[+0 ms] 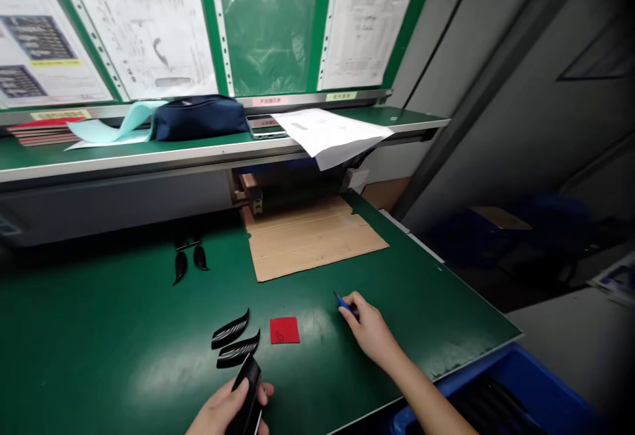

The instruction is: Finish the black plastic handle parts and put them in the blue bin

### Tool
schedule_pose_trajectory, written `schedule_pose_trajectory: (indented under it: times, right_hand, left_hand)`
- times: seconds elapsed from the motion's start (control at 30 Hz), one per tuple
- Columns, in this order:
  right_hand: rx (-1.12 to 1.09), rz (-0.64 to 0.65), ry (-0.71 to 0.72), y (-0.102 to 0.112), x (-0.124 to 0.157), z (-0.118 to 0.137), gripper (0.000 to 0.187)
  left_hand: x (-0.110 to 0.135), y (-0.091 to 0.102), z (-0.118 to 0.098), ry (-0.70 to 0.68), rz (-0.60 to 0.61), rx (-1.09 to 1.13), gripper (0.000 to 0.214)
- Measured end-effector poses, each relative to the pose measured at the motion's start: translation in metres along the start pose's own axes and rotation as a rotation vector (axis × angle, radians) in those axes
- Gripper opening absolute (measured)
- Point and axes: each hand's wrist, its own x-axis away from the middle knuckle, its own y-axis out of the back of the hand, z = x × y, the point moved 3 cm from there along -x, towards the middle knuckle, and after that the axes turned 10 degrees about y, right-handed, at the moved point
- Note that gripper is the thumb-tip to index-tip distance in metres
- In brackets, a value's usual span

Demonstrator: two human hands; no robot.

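My left hand (pixel 225 412) is at the bottom edge of the green bench (pixel 99 329), fingers wrapped round a long black curved part (pixel 247 395). Two more black parts with white stripes (pixel 232 339) lie flat just above it. A small red square (pixel 284 330) lies on the mat to their right. My right hand (pixel 370 329) rests on the mat further right, pinched on a small blue tool (pixel 342 303) whose thin tip points up-left.
A flat brown cardboard sheet (pixel 312 237) lies at the back of the bench. Two small black pieces (pixel 190 262) sit at mid-left. The shelf above carries a navy pouch (pixel 198 116), loose papers (pixel 332 132) and a phone (pixel 266 127). A blue bin (pixel 540 395) stands at lower right.
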Motion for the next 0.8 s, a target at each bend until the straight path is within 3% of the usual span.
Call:
schedule_pose_trajectory:
  times: [0.17,0.27,0.33,0.4,0.57,0.8]
  right_hand:
    - [-0.292,0.206,0.173,-0.024,0.014,0.101,0.023]
    - [-0.404,0.362,0.349,-0.020,0.025,0.156,0.022]
    - [-0.337,0.415,0.465,-0.014,0.029,0.181,0.018]
    - [-0.206,0.415,0.575,-0.012,0.030,0.195,0.021]
    - [0.095,0.295,0.779,-0.019,0.027,0.204,0.048]
    - [0.259,0.257,0.875,-0.025,0.024,0.208,0.047]
  left_hand:
    - [0.014,-0.003,0.009,-0.031,0.049,-0.057,0.047]
    - [0.022,0.000,0.013,-0.039,0.020,-0.081,0.050]
    - [0.028,0.001,0.010,-0.065,-0.027,-0.157,0.051]
    - [0.036,0.000,0.004,-0.096,-0.051,-0.249,0.050]
    - [0.053,-0.008,-0.004,-0.064,-0.048,-0.307,0.051]
    - [0.073,-0.016,-0.010,-0.003,-0.118,-0.404,0.058]
